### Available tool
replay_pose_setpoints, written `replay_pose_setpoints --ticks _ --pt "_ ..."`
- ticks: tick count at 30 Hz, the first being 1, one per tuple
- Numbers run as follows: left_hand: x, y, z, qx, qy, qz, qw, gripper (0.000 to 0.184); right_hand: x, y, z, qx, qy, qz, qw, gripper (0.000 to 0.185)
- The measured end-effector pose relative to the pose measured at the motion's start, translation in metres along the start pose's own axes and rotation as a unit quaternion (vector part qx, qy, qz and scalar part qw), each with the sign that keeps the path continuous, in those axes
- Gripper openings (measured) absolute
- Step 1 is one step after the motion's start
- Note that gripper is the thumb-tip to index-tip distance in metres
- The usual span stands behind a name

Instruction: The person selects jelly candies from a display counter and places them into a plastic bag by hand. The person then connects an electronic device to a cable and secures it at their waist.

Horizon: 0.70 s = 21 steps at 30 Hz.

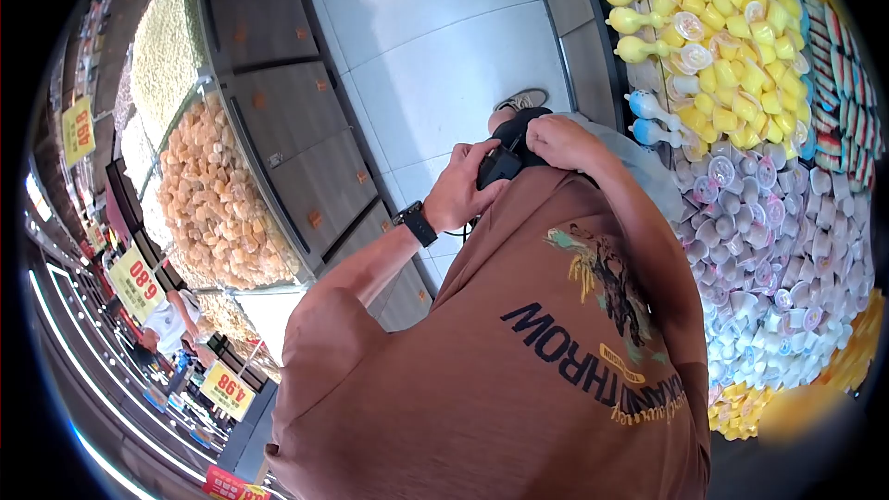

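Note:
My left hand, with a black watch on its wrist, is closed around a small black device in front of my waist. My right hand is closed just beside the device, at the dark cloth above my leg; what its fingers hold, if anything, is hidden. A thin black cable shows below my left hand. The brown T-shirt fills the lower middle of the view.
Bins of wrapped orange-brown pieces and pale grains stand at left, above grey drawers. Yellow cups and white cups are heaped at right. Tiled floor lies between. A person stands far left.

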State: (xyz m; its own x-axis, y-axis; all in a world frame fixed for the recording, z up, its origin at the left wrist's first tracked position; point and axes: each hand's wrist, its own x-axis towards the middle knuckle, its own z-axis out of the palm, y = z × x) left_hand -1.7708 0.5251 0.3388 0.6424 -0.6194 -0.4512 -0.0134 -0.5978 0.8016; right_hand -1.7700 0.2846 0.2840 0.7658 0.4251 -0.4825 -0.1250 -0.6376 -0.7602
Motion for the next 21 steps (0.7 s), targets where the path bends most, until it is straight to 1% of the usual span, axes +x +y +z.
replay_pose_setpoints --ticks 1,2,3,4,5,6,7,8,9,11,12,15,16,17,19,20,21 --pt "0.003 -0.003 0.0 0.013 0.001 -0.005 1.0 0.068 -0.002 -0.001 -0.002 0.01 -0.006 0.013 1.0 0.009" --pt "0.01 -0.001 -0.008 -0.135 -0.058 -0.113 0.983 0.067 -0.006 -0.005 -0.008 0.021 -0.012 0.025 0.999 0.009" --pt "0.017 0.0 -0.019 -0.278 -0.114 -0.218 0.929 0.066 -0.008 -0.007 -0.011 0.031 -0.019 0.037 0.999 0.009" --pt "0.02 -0.014 -0.021 -0.37 -0.07 -0.206 0.903 0.065 -0.009 -0.007 -0.01 0.025 -0.01 0.033 0.999 0.009" --pt "0.023 -0.005 -0.034 -0.436 -0.036 -0.258 0.862 0.062 -0.01 -0.006 -0.01 0.019 -0.002 0.029 0.999 0.009" --pt "0.028 -0.02 -0.042 -0.468 -0.033 -0.262 0.843 0.06 -0.009 -0.006 -0.01 0.011 0.007 0.025 1.0 0.009" --pt "0.033 -0.035 -0.049 -0.501 -0.029 -0.267 0.823 0.057 -0.009 -0.006 -0.009 0.018 0.042 0.008 0.999 0.012" --pt "0.034 -0.03 -0.057 -0.481 -0.011 -0.274 0.833 0.054 -0.009 -0.009 -0.005 0.025 0.077 -0.009 0.997 0.015" --pt "0.034 -0.031 -0.06 -0.457 -0.003 -0.253 0.852 0.063 -0.006 -0.011 -0.003 0.032 0.111 -0.027 0.993 0.018" --pt "0.035 -0.026 -0.06 -0.421 0.004 -0.246 0.873 0.074 0.001 -0.02 0.0 0.118 0.13 0.012 0.984 0.03" --pt "0.036 -0.022 -0.057 -0.403 -0.016 -0.233 0.885 0.079 0.005 -0.026 0.001 0.162 0.139 0.032 0.976 0.035" --pt "0.041 -0.002 -0.048 -0.332 -0.083 -0.185 0.921 0.089 0.019 -0.05 -0.008 0.158 0.122 0.105 0.974 0.056" --pt "0.042 -0.01 -0.04 -0.257 -0.091 -0.14 0.952 0.085 0.023 -0.057 -0.016 0.111 0.062 0.139 0.982 0.063" --pt "0.043 -0.011 -0.037 -0.181 -0.097 -0.093 0.974 0.082 0.023 -0.056 -0.015 0.135 0.069 0.152 0.977 0.063" --pt "0.043 -0.013 -0.043 -0.327 -0.129 -0.113 0.929 0.073 0.025 -0.051 -0.012 0.18 0.079 0.174 0.965 0.063" --pt "0.039 -0.012 -0.047 -0.398 -0.144 -0.126 0.897 0.069 0.021 -0.055 -0.019 0.229 0.056 0.2 0.951 0.056" --pt "0.039 -0.015 -0.051 -0.418 -0.151 -0.126 0.887 0.066 0.021 -0.051 -0.015 0.276 0.067 0.205 0.936 0.053"
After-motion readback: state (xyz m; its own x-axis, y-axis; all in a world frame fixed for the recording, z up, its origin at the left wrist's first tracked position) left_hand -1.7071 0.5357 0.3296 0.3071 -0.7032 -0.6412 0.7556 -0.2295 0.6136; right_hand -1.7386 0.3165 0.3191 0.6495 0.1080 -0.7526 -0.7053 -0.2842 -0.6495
